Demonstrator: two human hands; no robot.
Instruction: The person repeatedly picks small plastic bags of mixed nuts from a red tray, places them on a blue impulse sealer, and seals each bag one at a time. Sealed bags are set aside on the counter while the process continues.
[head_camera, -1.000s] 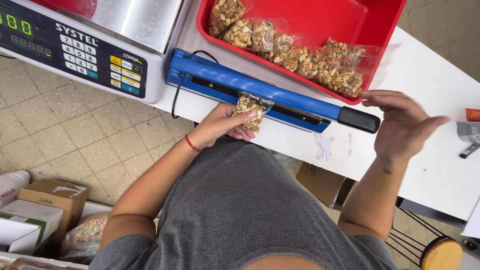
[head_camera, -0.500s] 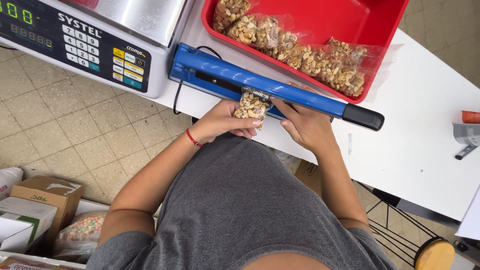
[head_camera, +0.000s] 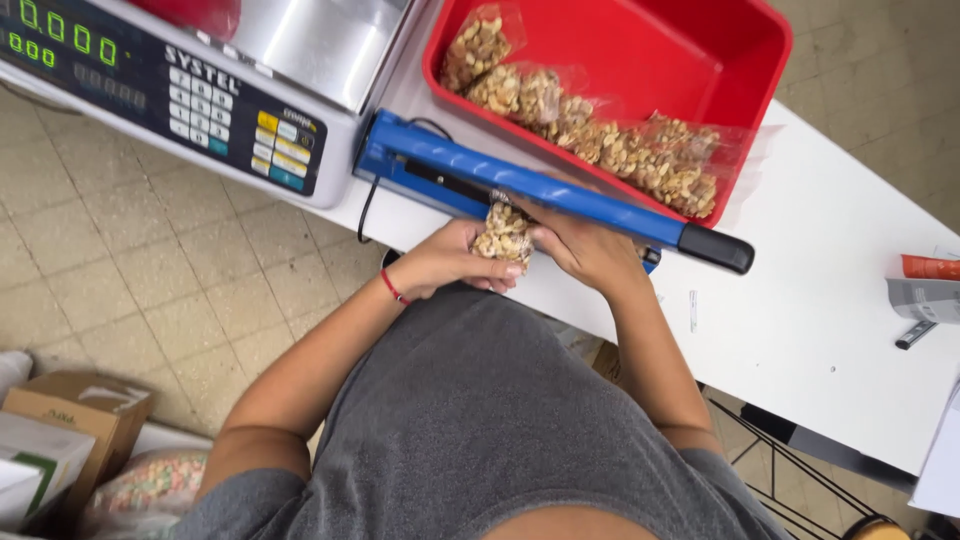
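1. The small clear bag of nuts (head_camera: 503, 234) is at the middle of the view, between the two hands, at the front edge of the white surface (head_camera: 800, 300).
2. The left hand (head_camera: 450, 262) is at 9 o'clock from the bag. Its fingers are curled around the left and lower side of the bag and grasp it.
3. The right hand (head_camera: 585, 250) is at 3 o'clock from the bag. Its fingers are closed on the right side of the bag, so both hands grasp the same bag.
4. The top of the bag goes up at 12 o'clock and touches the blue heat sealer (head_camera: 530, 185). I cannot tell if the bag's mouth is already under the sealer's arm.
5. The black handle (head_camera: 715, 248) of the sealer is at 3 o'clock from the right hand, apart from it.
6. The red tray (head_camera: 720, 60) is at 1 o'clock from the hands, behind the sealer. Several filled bags of nuts (head_camera: 600, 140) lie in it in a row.
7. The weighing scale (head_camera: 200, 100) with a keypad and green digits is at 10 o'clock from the hands, just beside the left end of the sealer.
8. A red band (head_camera: 392, 288) is on the left wrist.
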